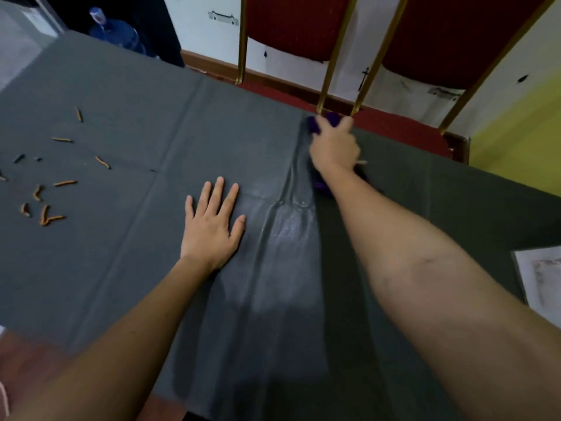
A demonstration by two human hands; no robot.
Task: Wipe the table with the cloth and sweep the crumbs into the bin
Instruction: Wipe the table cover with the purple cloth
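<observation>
A table under a dark grey covering (127, 262) fills the view. My right hand (334, 147) is stretched to the far edge, pressing on a purple cloth (320, 184) that shows in front of and behind the hand. A wet, wrinkled streak (288, 232) runs back from the cloth toward me. My left hand (212, 223) lies flat on the covering with fingers spread, holding nothing. Several orange crumbs (45, 189) are scattered on the left part of the table, well away from both hands. No bin is in view.
Two red chairs with gold legs (334, 50) stand right beyond the far edge, close to my right hand. A blue water bottle (117, 30) sits on the floor at the far left. A white sheet (543, 281) lies at the table's right edge.
</observation>
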